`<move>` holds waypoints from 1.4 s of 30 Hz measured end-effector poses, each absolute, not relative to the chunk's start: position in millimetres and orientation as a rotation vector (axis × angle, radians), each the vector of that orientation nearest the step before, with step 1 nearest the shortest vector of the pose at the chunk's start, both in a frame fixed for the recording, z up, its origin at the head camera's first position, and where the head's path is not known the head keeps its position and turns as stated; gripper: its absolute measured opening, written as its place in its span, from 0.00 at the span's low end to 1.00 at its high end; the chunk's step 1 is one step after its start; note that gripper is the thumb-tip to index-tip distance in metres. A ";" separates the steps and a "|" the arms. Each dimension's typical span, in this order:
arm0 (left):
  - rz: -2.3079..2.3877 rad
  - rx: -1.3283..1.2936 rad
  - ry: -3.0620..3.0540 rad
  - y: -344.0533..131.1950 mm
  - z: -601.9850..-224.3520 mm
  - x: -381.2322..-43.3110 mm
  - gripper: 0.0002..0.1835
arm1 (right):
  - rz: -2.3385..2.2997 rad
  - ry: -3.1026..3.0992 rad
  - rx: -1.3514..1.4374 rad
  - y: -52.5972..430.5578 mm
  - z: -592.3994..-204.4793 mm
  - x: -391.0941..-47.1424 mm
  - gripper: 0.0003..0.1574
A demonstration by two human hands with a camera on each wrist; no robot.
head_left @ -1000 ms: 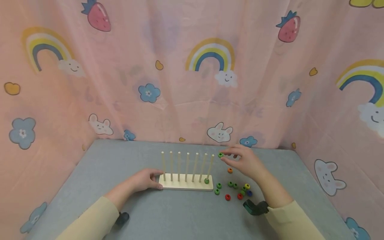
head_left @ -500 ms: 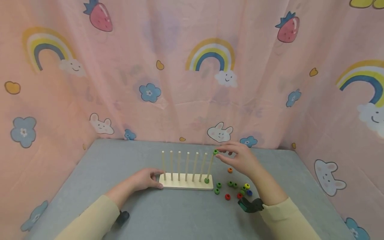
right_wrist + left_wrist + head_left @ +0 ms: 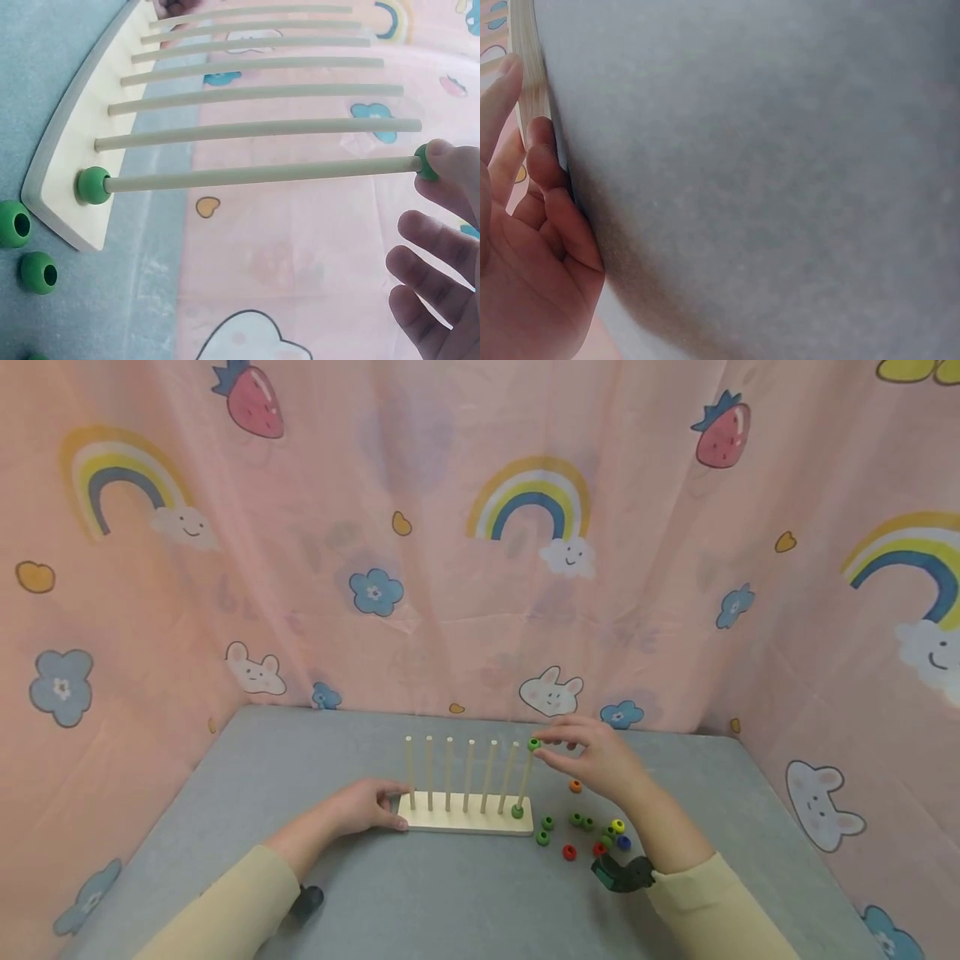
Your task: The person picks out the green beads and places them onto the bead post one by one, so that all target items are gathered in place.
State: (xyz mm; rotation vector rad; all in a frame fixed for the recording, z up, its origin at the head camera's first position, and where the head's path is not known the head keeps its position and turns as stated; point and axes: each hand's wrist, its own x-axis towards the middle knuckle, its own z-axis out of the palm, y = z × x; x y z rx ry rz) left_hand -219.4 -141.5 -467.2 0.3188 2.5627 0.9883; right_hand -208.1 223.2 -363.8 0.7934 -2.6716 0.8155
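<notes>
A pale wooden board with several upright pegs [image 3: 465, 820] stands on the table. My left hand [image 3: 362, 808] grips its left end between thumb and fingers; in the left wrist view the fingers lie along the board's edge [image 3: 532, 90]. My right hand [image 3: 596, 760] pinches a green bead [image 3: 426, 163] between thumb and index finger at the tip of the rightmost peg [image 3: 262, 176], the other fingers spread loosely. Another green bead [image 3: 93, 185] sits at the foot of that same peg. The other pegs carry no beads.
Loose green beads [image 3: 547, 822], red beads [image 3: 570, 852], a yellow bead [image 3: 618, 826], a blue bead [image 3: 623, 842] and an orange bead [image 3: 575, 786] lie on the grey table [image 3: 420, 902] right of the board. A patterned pink curtain [image 3: 465, 635] hangs behind.
My right hand has carried the green bead leftward onto the tip of the rightmost peg. My left hand has stayed on the board's left end.
</notes>
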 end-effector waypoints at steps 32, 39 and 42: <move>0.991 0.329 2.565 -142.0 -466.7 -218.9 0.33 | 0.619 -3.021 0.727 211.0 -431.6 -212.3 0.08; 1.002 0.340 2.558 -142.2 -466.6 -218.8 0.33 | 0.534 -3.026 0.793 210.0 -444.6 -214.8 0.07; 1.000 0.343 2.560 -142.5 -466.4 -218.8 0.33 | 0.508 -3.054 0.803 209.3 -449.1 -216.4 0.08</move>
